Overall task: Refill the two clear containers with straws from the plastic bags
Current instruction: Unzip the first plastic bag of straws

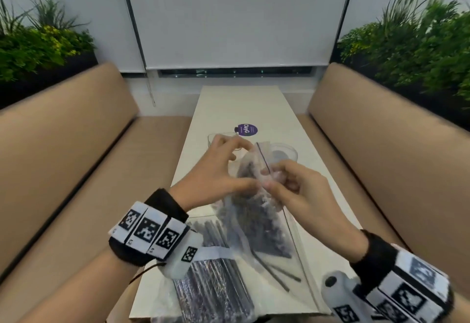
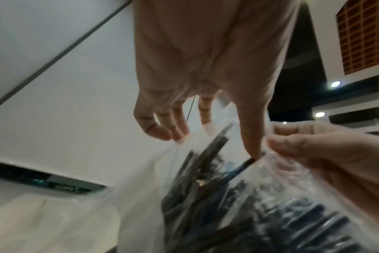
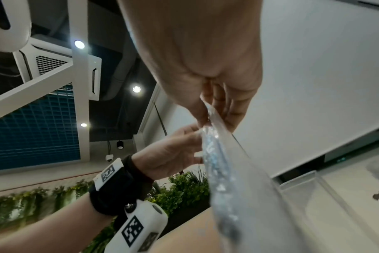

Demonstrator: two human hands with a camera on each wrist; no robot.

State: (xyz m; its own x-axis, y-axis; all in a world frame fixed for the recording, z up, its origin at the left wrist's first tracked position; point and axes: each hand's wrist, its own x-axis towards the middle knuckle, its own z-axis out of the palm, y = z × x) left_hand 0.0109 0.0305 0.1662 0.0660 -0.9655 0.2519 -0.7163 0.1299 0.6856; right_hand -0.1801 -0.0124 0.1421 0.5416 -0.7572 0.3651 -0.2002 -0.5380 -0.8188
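A clear zip bag [image 1: 256, 221] of dark straws [image 1: 267, 236] hangs upright above the table, held at its mouth by both hands. My left hand [image 1: 218, 172] pinches one lip with thumb and curled fingers. My right hand [image 1: 295, 188] pinches the opposite lip. In the left wrist view the left thumb presses the bag [image 2: 281, 188] edge beside the right hand [image 2: 314, 154], with straws [image 2: 195, 188] inside. Behind the hands stand a square clear container [image 1: 211, 137] and a round clear container [image 1: 287, 151]. A second bag of straws [image 1: 216, 279] lies flat at the near edge.
The narrow cream table [image 1: 229, 109] carries a purple sticker [image 1: 246, 129] beyond the containers. Tan benches flank it on the left [image 1: 63, 157] and right [image 1: 394, 144]. Plants stand behind both benches, and a white blind covers the far window.
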